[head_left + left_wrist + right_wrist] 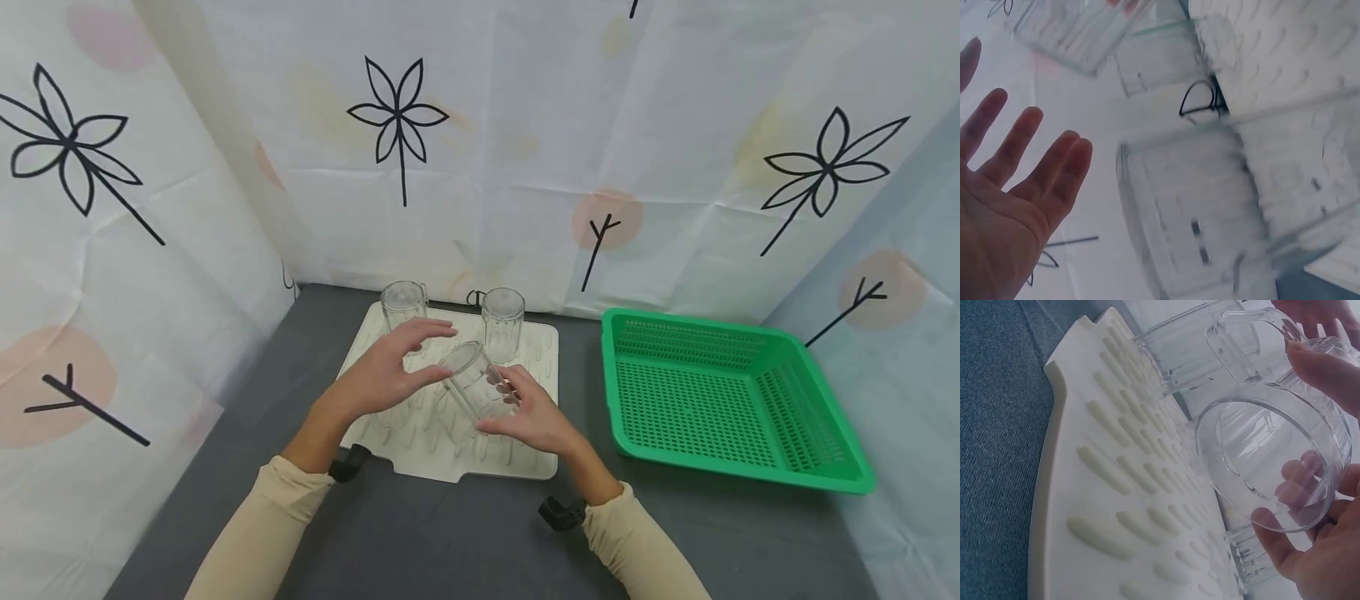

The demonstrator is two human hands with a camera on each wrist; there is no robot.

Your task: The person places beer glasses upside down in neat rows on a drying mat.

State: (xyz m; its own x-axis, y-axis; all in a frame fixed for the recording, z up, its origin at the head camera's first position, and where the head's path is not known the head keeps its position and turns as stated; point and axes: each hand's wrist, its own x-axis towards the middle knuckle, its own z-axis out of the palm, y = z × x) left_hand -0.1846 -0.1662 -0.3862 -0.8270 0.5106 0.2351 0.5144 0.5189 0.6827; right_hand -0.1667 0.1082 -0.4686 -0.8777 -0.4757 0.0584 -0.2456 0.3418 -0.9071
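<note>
My right hand [534,414] grips a clear glass mug [474,385], tilted above a white ribbed draining board [542,450]. In the right wrist view, its round opening and a looped handle [1235,344] show, with fingers visible through the glass. My left hand [386,371] is held out at the mug's upper left, fingers spread and extended, thumb near its end. A glass mug [403,300] stands at the board's back left and another glass [503,321] at its back right. A further glass [1191,212] looms large and blurred in the left wrist view.
A green perforated plastic basket [738,479] sits on the dark grey tabletop [442,542], right of the board. White cloth [517,150] printed with flowers hangs behind and at both sides. Black bands [561,513] are worn on both wrists.
</note>
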